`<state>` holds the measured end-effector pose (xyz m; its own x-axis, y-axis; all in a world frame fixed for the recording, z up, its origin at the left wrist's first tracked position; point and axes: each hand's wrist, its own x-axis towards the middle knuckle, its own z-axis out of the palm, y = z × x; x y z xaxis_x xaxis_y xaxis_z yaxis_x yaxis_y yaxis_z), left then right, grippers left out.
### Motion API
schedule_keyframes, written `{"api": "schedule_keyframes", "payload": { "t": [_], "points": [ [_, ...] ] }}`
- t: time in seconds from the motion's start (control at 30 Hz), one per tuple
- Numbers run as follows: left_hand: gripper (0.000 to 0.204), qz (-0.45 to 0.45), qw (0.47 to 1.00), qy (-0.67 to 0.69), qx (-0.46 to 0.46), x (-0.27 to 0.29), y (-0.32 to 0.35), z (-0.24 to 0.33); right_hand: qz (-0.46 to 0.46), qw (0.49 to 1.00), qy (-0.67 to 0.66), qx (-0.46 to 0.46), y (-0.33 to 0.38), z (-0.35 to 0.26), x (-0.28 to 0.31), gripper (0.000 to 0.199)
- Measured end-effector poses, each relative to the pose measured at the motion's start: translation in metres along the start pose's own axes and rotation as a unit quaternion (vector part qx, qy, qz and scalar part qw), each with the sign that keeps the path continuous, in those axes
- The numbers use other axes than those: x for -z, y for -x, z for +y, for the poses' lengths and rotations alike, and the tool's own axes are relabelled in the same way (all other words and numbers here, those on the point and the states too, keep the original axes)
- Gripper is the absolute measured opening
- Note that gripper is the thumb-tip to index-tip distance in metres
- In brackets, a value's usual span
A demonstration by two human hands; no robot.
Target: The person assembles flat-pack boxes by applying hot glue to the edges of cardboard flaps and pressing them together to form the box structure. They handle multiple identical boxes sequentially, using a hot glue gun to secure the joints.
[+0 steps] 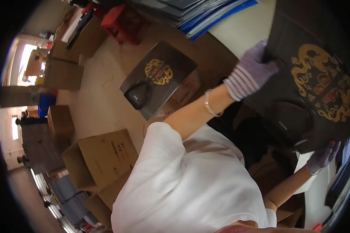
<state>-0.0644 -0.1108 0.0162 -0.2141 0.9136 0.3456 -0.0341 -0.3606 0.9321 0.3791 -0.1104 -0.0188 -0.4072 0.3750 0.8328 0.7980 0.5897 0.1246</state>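
A large dark panel (276, 83), perhaps the face of a gift bag or box, stands at the right. It bears a round gold emblem with red marks in its middle and a rounded black flap low on it. My left hand (256, 70), in a purple knit glove with white stripes, grips its left edge, thumb across the front. By its lower edge is my gloved right hand (324, 157), fingers stretched out; whether it touches the panel I cannot tell. A matching dark piece (163, 72) lies on a printed carton (184, 91) to the left.
A worktable (245, 27) carries a stack of dark and blue sheets (214, 17) at the top. Beyond the matching piece is a red stool (122, 25). An open cardboard box (105, 155) sits on the floor at left, with more cartons (62, 73) farther off.
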Motion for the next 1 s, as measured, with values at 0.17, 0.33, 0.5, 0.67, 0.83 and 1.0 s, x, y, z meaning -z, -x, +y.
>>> {"api": "schedule_keyframes", "payload": {
  "t": [0.17,0.33,0.5,0.67,0.83,1.0],
  "points": [
    [0.037,0.001,0.966,-0.257,-0.031,0.191,0.005,0.043,-0.194,0.764,-0.565,-0.245,-0.093,-0.145,-0.038,0.053],
    [0.049,-0.043,0.942,-0.224,0.245,0.419,0.069,0.056,-0.345,0.713,-0.575,-0.205,-0.124,-0.187,-0.065,0.04],
    [0.052,-0.028,0.891,-0.244,0.382,0.549,0.098,-0.058,-0.405,0.699,-0.533,-0.251,-0.145,-0.21,-0.069,0.031],
    [0.057,-0.112,0.668,-0.651,0.343,0.552,0.051,-0.191,-0.424,0.768,-0.448,-0.173,-0.159,-0.208,-0.055,0.028],
    [0.069,-0.092,0.813,-0.4,0.414,0.664,0.1,-0.208,-0.312,0.879,-0.336,-0.131,-0.199,-0.127,-0.082,0.025],
    [0.071,-0.132,0.769,-0.498,0.379,0.605,0.031,-0.227,-0.284,0.949,0.098,-0.098,-0.196,0.082,-0.162,0.026]
  ]
}}
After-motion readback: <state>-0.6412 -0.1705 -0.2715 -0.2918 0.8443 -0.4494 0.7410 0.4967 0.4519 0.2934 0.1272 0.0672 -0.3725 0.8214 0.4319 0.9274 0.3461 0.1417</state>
